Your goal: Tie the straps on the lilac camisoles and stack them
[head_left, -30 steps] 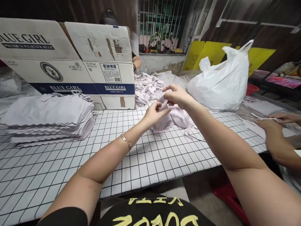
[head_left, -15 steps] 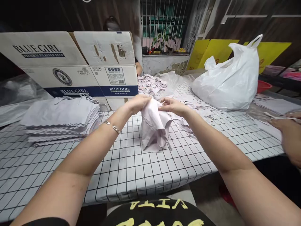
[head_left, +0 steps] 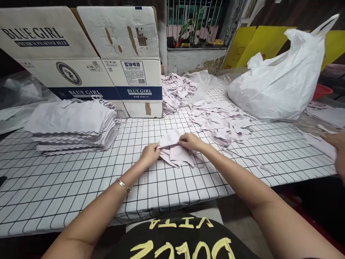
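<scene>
A pale pink piece of fabric (head_left: 175, 155) lies partly folded on the checked tablecloth (head_left: 161, 190) in front of me. My left hand (head_left: 151, 154) pinches its left edge, the fingers closed. On the upper right of the same cloth, my right hand (head_left: 191, 141) has its fingers closed around the fabric. A raised fold runs between the two hands, and a thin strip curls out at the right. To the left sits a stack of folded pale fabric pieces (head_left: 67, 120) with wavy edges. Beyond my right hand, loose fabric pieces (head_left: 221, 120) lie in a heap.
A white beer carton (head_left: 105, 75) stands open behind the stack. Further back are another fabric pile (head_left: 178, 90) and clear plastic. A full white plastic bag (head_left: 277, 82) stands at the back right, before yellow board (head_left: 258, 43). Another person's hand (head_left: 335, 144) shows at the right edge.
Both hands have come down and closer to me, bringing the fabric from hanging upright to lying on the table. My view has tilted downward.
</scene>
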Motion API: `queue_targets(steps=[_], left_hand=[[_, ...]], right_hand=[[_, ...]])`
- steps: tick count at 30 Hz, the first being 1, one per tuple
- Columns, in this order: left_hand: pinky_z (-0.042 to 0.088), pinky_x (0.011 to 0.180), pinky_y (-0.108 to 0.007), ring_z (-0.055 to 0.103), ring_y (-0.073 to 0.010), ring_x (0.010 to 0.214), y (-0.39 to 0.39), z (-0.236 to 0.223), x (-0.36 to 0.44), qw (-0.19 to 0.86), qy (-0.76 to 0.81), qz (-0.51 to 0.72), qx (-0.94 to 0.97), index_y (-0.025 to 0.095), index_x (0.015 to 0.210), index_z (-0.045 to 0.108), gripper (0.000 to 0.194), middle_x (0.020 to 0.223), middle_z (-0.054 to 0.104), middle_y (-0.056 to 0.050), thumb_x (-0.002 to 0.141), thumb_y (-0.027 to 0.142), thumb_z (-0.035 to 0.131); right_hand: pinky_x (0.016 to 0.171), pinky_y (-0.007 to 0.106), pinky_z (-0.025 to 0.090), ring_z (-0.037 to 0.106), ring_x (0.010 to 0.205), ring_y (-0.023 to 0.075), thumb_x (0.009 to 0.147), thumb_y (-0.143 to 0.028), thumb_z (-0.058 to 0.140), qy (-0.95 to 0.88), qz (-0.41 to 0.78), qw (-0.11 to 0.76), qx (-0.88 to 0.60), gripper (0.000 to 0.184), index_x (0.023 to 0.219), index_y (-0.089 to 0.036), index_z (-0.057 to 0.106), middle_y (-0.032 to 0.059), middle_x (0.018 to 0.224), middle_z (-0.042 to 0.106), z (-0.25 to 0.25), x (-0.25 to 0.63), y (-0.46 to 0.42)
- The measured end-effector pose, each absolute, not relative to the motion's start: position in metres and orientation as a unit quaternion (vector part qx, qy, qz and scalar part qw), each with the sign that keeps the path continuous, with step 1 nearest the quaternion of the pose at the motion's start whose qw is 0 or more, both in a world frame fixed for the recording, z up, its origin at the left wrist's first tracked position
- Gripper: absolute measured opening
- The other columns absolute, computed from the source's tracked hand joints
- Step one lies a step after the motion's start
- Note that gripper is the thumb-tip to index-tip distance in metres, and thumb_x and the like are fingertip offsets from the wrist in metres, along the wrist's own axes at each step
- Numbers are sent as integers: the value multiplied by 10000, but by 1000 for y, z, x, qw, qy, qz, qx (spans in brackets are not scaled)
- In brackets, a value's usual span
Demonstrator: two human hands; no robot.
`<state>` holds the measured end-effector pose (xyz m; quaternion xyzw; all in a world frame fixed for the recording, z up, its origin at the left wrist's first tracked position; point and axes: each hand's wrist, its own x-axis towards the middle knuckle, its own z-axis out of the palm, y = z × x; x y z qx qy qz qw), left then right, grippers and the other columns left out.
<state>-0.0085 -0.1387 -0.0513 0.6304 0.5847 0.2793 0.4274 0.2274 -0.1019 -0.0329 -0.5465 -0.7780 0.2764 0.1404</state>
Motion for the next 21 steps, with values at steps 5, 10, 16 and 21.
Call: queue_targets(steps=[5, 10, 16, 21], left_hand=[[539, 722, -313, 646, -160, 721, -128, -29, -21, 674, 483, 339, 445, 135, 908, 640, 120, 849, 686, -74, 815, 205, 612], [548, 681, -252, 650, -146, 738, -136, -9, -24, 782, 377, 341, 361, 81, 946, 682, 165, 876, 703, -91, 846, 208, 654], [523, 609, -232, 624, -132, 663, -142, 7, -29, 791, 360, 310, 386, 92, 847, 697, 316, 786, 684, -70, 895, 388, 601], [506, 672, -219, 640, -128, 739, -145, 15, -36, 804, 248, 298, 452, 173, 1199, 630, 517, 934, 684, -49, 701, 161, 771]], right_hand=[[587, 229, 435, 513, 605, 110, 793, -431, 654, -553, 595, 281, -511, 274, 792, -174, 558, -24, 664, 545, -17, 242, -105], [507, 215, 465, 534, 574, 113, 755, -348, 738, -421, 676, 311, -519, 249, 800, -189, 552, -17, 671, 574, -5, 246, -113], [526, 186, 479, 582, 641, 109, 709, -418, 789, -498, 679, 278, -461, 341, 882, -178, 618, 12, 793, 649, 10, 260, -117], [505, 186, 465, 568, 555, 92, 606, -400, 853, -598, 656, 60, -456, 395, 820, -132, 658, 7, 675, 650, 8, 257, -123]])
